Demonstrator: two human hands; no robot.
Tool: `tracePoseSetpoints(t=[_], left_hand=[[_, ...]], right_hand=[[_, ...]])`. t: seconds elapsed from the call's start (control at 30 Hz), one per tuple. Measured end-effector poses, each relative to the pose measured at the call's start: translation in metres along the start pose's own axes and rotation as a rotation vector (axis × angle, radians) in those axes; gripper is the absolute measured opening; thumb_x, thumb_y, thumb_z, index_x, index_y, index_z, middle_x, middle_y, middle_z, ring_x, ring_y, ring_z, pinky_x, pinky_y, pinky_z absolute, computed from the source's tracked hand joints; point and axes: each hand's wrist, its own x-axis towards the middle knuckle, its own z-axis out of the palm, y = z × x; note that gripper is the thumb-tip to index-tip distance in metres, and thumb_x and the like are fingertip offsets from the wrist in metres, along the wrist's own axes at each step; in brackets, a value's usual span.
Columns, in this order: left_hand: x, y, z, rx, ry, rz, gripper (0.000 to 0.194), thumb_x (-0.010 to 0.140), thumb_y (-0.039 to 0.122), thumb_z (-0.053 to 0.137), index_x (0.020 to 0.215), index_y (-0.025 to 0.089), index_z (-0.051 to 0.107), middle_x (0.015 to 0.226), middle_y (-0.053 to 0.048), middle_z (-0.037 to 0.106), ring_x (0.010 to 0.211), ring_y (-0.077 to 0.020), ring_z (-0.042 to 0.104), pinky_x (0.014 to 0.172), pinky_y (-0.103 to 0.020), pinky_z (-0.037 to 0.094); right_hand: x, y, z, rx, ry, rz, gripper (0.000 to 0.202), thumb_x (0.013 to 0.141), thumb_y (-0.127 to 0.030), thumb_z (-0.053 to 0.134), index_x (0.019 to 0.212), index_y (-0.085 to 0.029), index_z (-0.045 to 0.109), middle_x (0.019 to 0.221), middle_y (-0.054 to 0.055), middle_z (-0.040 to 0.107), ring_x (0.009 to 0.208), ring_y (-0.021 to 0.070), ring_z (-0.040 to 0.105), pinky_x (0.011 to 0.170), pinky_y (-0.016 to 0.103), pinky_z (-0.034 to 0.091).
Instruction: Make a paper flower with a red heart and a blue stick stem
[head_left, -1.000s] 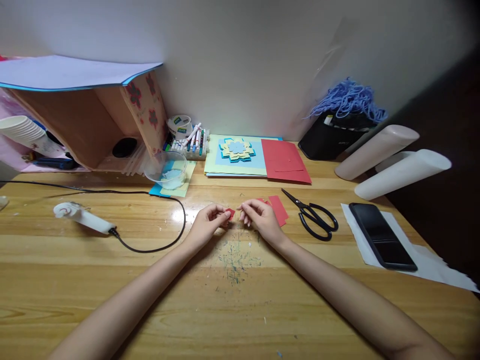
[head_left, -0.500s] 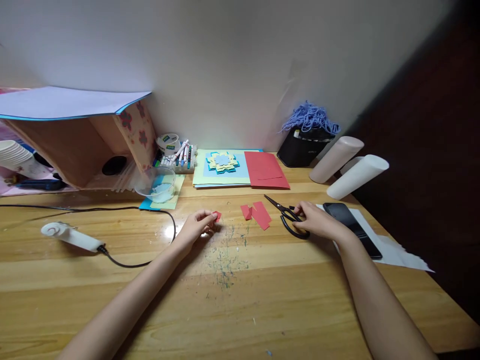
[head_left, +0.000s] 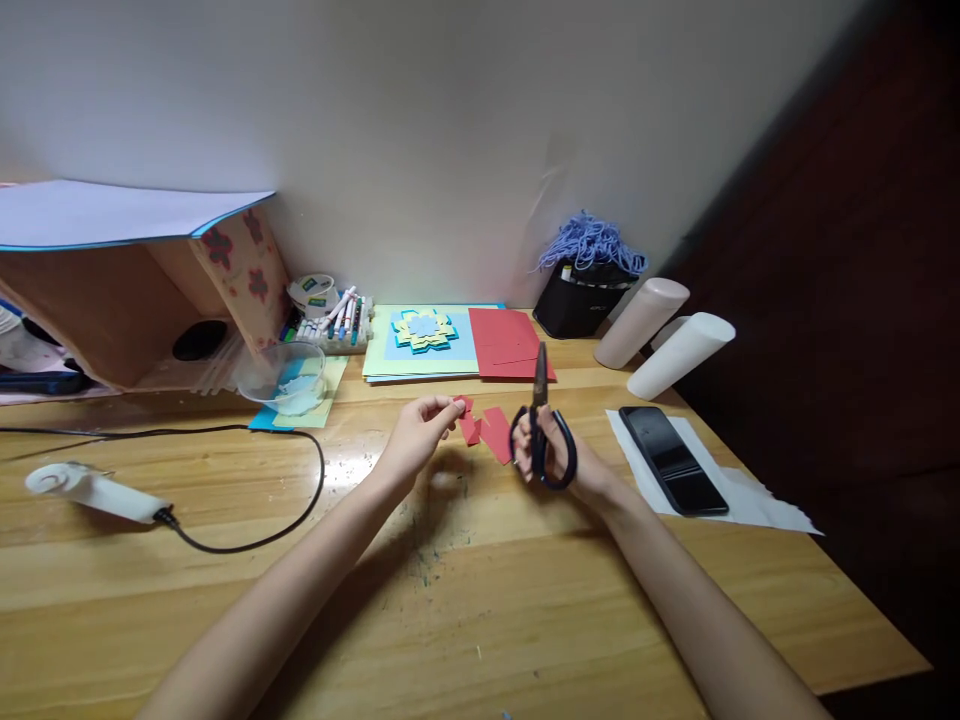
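Between thumb and fingertips, my left hand [head_left: 421, 432] pinches a small piece of red paper [head_left: 466, 403] above the table. My right hand [head_left: 551, 450] grips black-handled scissors [head_left: 540, 385], raised off the table with the blades pointing up and away from me. The blades look closed together. Between my hands, cut red pieces [head_left: 495, 436] lie on the wood, partly behind my right fingers. Farther back, a red sheet [head_left: 504, 343] rests on stacked coloured paper, beside a layered paper flower [head_left: 424, 328] in blue, yellow and teal.
A white hot-glue gun-like tool [head_left: 105, 492] with a black cable lies left. A clear bowl [head_left: 283, 378], markers [head_left: 341, 322] and an open box [head_left: 240, 280] stand at back left. On the right are a phone [head_left: 671, 458], white cylinders [head_left: 681, 355] and a black holder [head_left: 577, 300] with blue yarn.
My right hand has lifted the scissors off the table and brought them left, blades turned upward. My left hand has risen with its red piece, closer to the cut pieces. The view has shifted slightly.
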Motion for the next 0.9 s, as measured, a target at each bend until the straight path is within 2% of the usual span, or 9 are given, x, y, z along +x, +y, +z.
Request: tracePoseSetpoints(t=[0.1,0.2,0.33,0.5,0.9], left_hand=[[-0.003,0.000,0.000,0.008,0.019,0.046,0.024,0.070,0.037,0.064,0.068,0.013,0.061,0.064,0.000,0.057,0.056,-0.0081,0.042,0.054,-0.021,0.031],[-0.003,-0.002,0.000,-0.005,0.041,0.071,0.021,0.068,0.034,0.066,0.069,0.013,0.062,0.069,-0.002,0.062,0.059,-0.0085,0.047,0.056,-0.021,0.034],[-0.003,-0.001,0.000,-0.004,0.056,0.039,0.019,0.070,0.031,0.066,0.067,0.013,0.062,0.063,0.000,0.059,0.054,-0.0074,0.046,0.055,-0.021,0.034],[-0.005,0.001,0.002,-0.017,0.062,-0.006,0.019,0.068,0.030,0.067,0.063,0.013,0.061,0.059,0.001,0.058,0.051,-0.0070,0.045,0.053,-0.021,0.035],[-0.005,-0.002,0.004,-0.014,0.074,-0.025,0.020,0.066,0.032,0.067,0.061,0.013,0.062,0.053,0.002,0.055,0.050,-0.0084,0.047,0.055,-0.022,0.037]], right_hand=[[-0.009,0.009,0.026,0.208,-0.260,0.033,0.060,0.071,-0.077,0.029,0.077,-0.019,0.042,0.071,0.000,0.047,0.053,0.0118,0.054,0.052,0.028,0.046],[-0.017,0.016,0.040,0.130,-0.372,0.054,0.065,0.068,-0.079,0.029,0.082,-0.018,0.045,0.078,0.002,0.050,0.056,0.0109,0.054,0.056,0.029,0.047],[-0.024,0.021,0.046,0.034,-0.381,0.060,0.061,0.075,-0.074,0.027,0.088,-0.018,0.045,0.070,-0.001,0.047,0.056,0.0104,0.052,0.059,0.028,0.047],[-0.026,0.022,0.048,-0.047,-0.336,0.078,0.055,0.081,-0.069,0.025,0.087,-0.018,0.043,0.065,-0.002,0.044,0.053,0.0097,0.050,0.057,0.028,0.047],[-0.025,0.020,0.054,-0.088,-0.280,0.107,0.062,0.069,-0.079,0.028,0.079,-0.019,0.039,0.057,-0.006,0.039,0.043,0.0074,0.043,0.045,0.024,0.044]])
